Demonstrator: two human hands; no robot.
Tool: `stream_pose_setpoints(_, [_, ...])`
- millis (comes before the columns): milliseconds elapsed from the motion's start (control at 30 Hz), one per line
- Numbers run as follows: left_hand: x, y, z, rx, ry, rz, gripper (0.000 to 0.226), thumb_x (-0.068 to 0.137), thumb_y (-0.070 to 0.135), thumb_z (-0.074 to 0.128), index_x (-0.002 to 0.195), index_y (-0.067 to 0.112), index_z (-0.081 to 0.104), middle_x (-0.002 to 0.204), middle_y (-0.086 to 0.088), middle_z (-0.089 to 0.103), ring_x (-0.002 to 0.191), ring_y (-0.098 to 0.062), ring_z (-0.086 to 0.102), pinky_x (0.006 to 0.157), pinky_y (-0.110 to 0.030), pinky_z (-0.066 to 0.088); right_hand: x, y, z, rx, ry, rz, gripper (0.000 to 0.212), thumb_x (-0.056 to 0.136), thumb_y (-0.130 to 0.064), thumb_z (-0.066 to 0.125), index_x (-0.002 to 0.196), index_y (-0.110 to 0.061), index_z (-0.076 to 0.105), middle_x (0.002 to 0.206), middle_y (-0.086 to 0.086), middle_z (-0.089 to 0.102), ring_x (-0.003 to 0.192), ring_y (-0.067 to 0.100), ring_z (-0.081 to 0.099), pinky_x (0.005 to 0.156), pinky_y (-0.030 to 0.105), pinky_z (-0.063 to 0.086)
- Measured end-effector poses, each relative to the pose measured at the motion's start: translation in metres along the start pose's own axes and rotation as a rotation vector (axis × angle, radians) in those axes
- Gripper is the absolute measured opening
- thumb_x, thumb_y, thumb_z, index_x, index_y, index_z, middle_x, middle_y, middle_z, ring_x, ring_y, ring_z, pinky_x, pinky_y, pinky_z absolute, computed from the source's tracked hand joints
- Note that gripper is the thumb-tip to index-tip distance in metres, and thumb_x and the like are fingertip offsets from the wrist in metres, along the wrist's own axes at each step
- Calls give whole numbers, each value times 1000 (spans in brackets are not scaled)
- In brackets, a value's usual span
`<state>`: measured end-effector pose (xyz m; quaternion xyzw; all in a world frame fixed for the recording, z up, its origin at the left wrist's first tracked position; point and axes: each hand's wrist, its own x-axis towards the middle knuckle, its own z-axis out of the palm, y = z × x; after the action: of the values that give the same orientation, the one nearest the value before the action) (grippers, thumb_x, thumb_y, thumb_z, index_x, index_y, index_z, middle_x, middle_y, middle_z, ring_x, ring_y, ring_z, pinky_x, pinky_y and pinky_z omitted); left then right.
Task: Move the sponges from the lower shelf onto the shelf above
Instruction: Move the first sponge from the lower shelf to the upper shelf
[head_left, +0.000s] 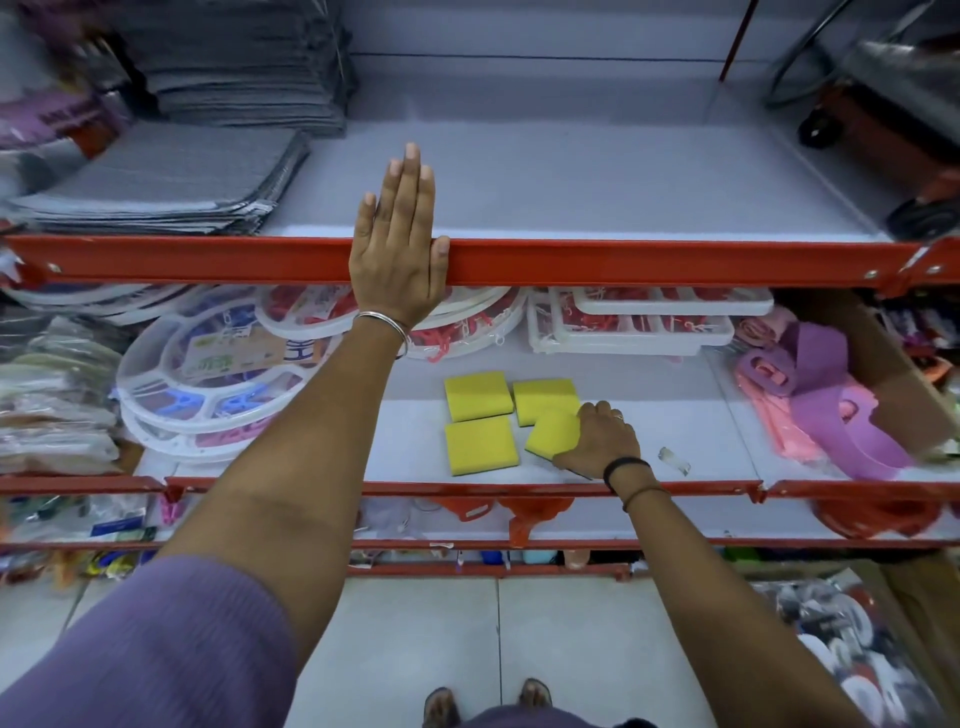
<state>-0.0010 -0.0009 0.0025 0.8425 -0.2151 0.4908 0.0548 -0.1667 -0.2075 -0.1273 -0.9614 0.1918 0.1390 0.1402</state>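
Observation:
Several yellow sponges lie on the lower shelf: one at the back left, one at the back right, one at the front left. My right hand is closed on a fourth yellow sponge, which is tilted off the shelf surface. My left hand rests flat, fingers together, on the red front rail of the upper shelf. The upper shelf's white surface is bare in the middle.
Stacked grey cloths fill the upper shelf's left side; a wheeled orange-black item stands at its right. On the lower shelf, round white plastic trays sit left, rectangular white trays behind, pink and purple items right.

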Motion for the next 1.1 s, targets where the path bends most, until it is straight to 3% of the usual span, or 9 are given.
stream_pose_setpoints(100, [1,1,-3,0,-24,-9,58,94,34,22,143,4,28,148,-14,37,139,-22,26,117,-32,5,-20,-14,-46,57,7,-29,82,66,-51,75,126,-5,43,126,15,48,117,33,47,92,41,43])
stream_pose_setpoints(267, [2,0,-7,-36,-49,-13,57,96,34,19,143,4,29,148,-15,37,139,-22,28,117,-32,9,-66,-50,-150,177,94,-140,59,61,-56,75,92,-15,45,82,-2,48,76,21,49,54,31,33])
stream_pose_setpoints(367, [2,-1,-7,-41,-57,-8,57,95,34,21,143,3,30,148,-14,36,140,-22,25,117,-31,9,-82,-71,-202,208,231,-209,61,59,-57,75,94,-14,48,83,-2,51,78,24,51,64,36,40])
stream_pose_setpoints(467, [1,-2,-7,-49,-66,-8,57,95,33,23,143,4,29,149,-14,35,140,-22,24,117,-31,10,-67,-91,-232,268,378,-203,67,61,-59,74,98,-11,45,97,7,54,91,29,53,68,34,38])
stream_pose_setpoints(567, [2,-1,-7,-42,-66,-9,57,96,34,20,143,4,28,149,-13,35,140,-22,24,117,-32,10,-31,-118,-244,341,439,-144,92,64,-62,71,126,-3,37,126,15,55,116,34,53,83,38,44])
stream_pose_setpoints(667, [-1,-2,-4,-35,-48,-1,56,96,34,19,143,5,27,150,-11,33,142,-22,21,117,-32,10,3,-146,-242,337,406,-117,111,69,-64,66,144,3,18,140,18,49,127,35,48,96,39,44])
stream_pose_setpoints(800, [-1,-3,2,-23,7,-3,57,96,34,17,146,7,24,151,-5,23,146,-15,4,117,-33,10,32,-175,-232,344,333,-72,105,71,-62,65,143,0,19,141,13,49,127,32,49,98,36,44])
stream_pose_setpoints(967, [-3,-4,7,-10,54,21,57,96,35,16,148,10,17,156,-5,18,146,-15,4,117,-33,10,51,-185,-220,325,304,-19,103,68,-72,61,136,-2,31,134,13,55,121,31,55,94,36,46])
stream_pose_setpoints(1100, [-4,-3,8,-14,73,22,59,94,35,20,148,11,17,152,-4,23,146,-14,4,117,-34,10,34,-177,-221,327,494,-17,106,70,-78,51,140,-1,27,132,19,54,120,36,54,92,40,46])
